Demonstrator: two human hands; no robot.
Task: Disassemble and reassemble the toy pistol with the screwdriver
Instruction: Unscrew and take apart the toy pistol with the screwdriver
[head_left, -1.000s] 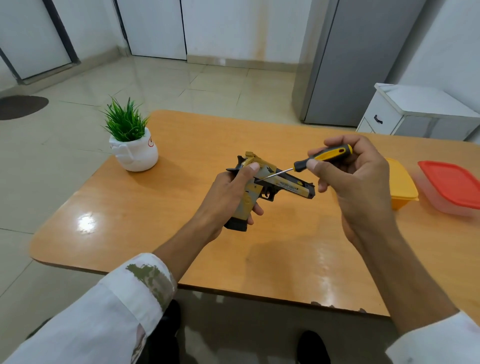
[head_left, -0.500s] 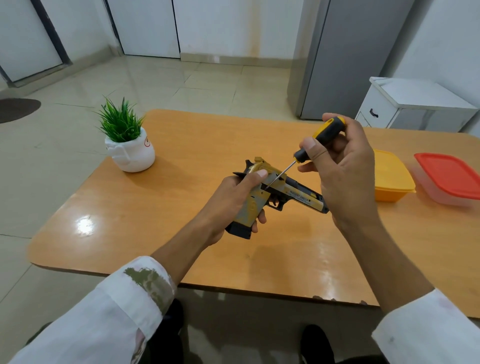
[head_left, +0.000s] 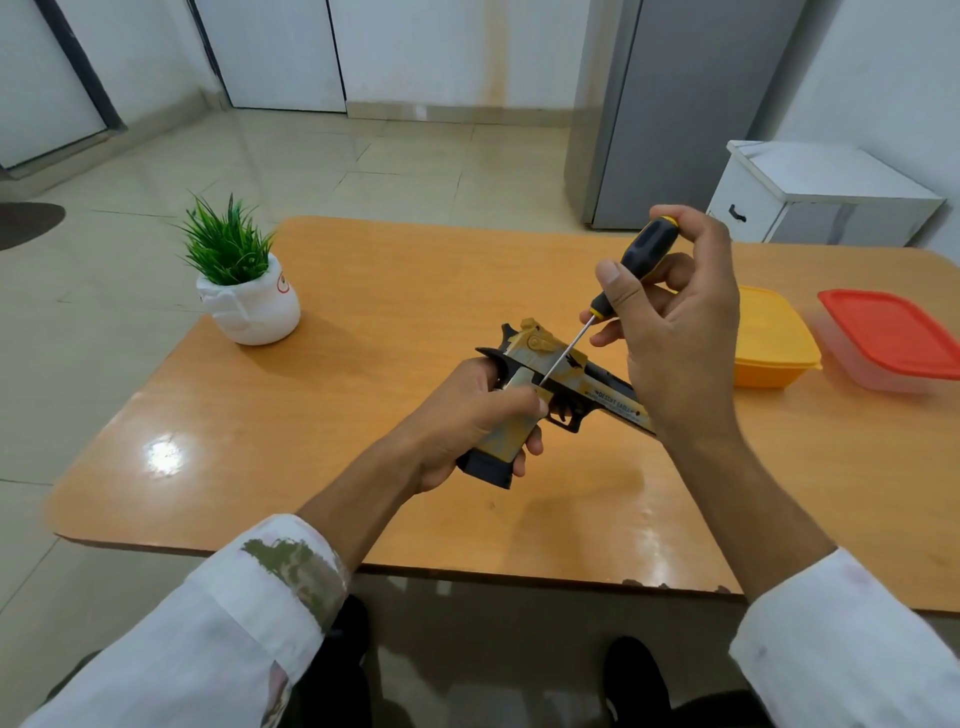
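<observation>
Left hand (head_left: 462, 415) first: I see it wrapped around the grip of the toy pistol (head_left: 545, 349), fingers curled over the front of the grip and the thumb side up near the rear of the frame. The pistol is held up over the middle of the table (head_left: 363, 415), not resting on it, with the yellow-and-black slide facing me and the barrel running off to the right. I cannot see the muzzle; it is hidden behind my right hand (head_left: 675, 338).

That right hand pinches the screwdriver (head_left: 647, 252), thumb and fingers closed around the lower part of the black handle, with the yellow-capped end sticking up above them. The tool is tilted, handle high and to the right, thin shaft slanting down to the left. Its tip meets the side of the pistol just above the grip, right beside my left fingers.

A small potted plant (head_left: 244, 291) in a white pot stands near the table's far left corner. A yellow container (head_left: 769, 343) sits on the right, just beside a clear box with a red lid (head_left: 893, 338). A white cabinet (head_left: 821, 202) stands on the floor behind the table.
</observation>
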